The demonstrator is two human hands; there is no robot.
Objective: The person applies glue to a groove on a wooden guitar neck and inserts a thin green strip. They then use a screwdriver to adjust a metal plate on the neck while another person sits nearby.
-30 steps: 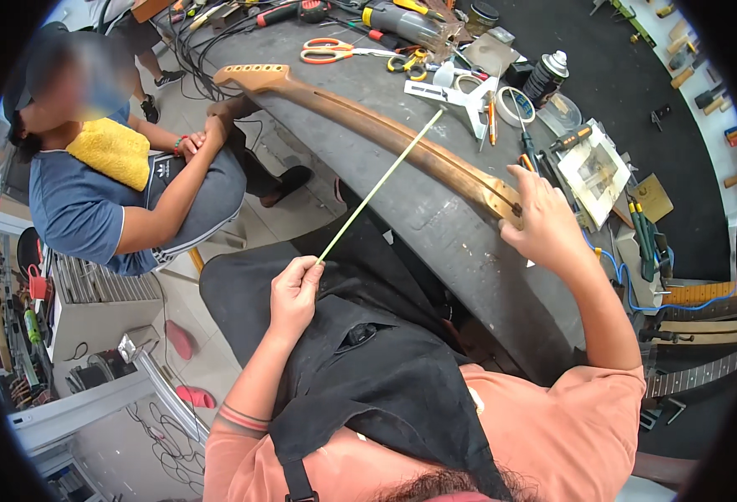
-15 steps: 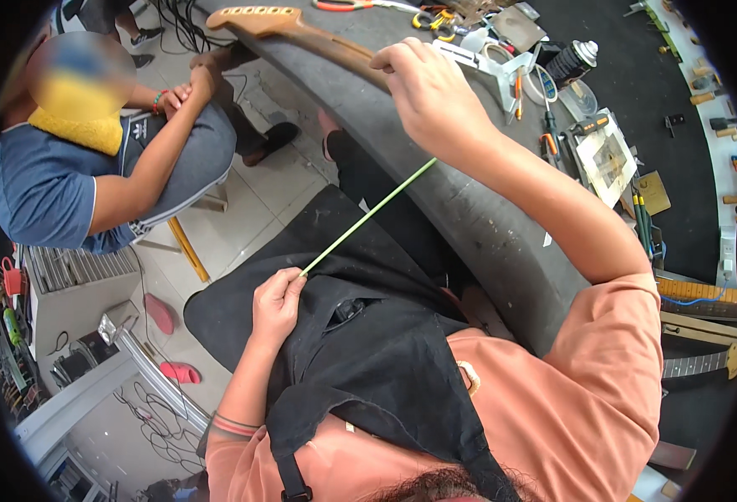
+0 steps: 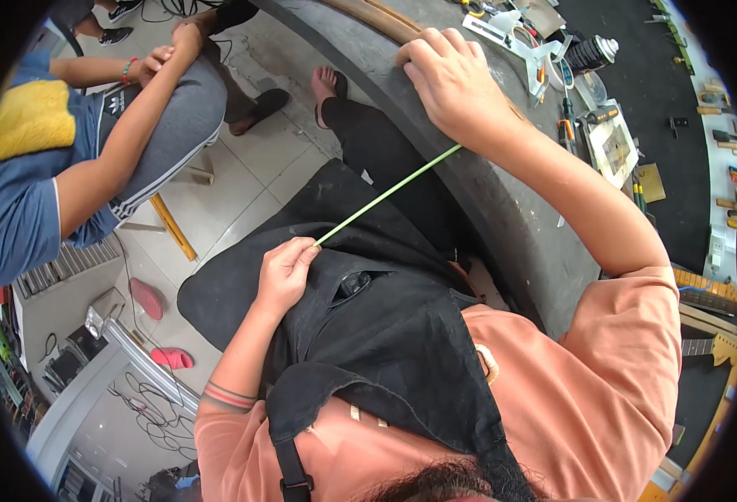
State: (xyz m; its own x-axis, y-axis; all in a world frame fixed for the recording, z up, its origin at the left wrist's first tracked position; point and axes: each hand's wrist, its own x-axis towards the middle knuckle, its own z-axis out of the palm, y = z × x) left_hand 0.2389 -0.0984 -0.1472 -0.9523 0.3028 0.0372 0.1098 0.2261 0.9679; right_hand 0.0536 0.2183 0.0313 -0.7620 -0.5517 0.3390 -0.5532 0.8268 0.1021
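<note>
A thin, straight, light-green rod [image 3: 385, 197] slants up and to the right over my black apron. Its near end sits in my left hand [image 3: 286, 276], pinched between thumb and fingers. The far part passes out of sight beneath my right wrist. Over the edge of the grey workbench [image 3: 502, 209], my right hand [image 3: 460, 88] is raised with its fingers bent inward. What those fingers hold, if anything, is hidden, and I cannot tell whether they touch the rod. A brown wooden guitar neck [image 3: 377, 17] lies on the bench just beyond them.
A white metal clamp-like tool [image 3: 511, 46], a black spray can [image 3: 590, 54] and screwdrivers [image 3: 567, 125] lie on the bench. At left sits another person [image 3: 134, 159] with hands together. Pink slippers [image 3: 172, 358] and cables lie on the tiled floor.
The view has shifted, so the guitar neck's headstock has left the picture. Both hands appear slightly higher and farther right, with the green rod still between them.
</note>
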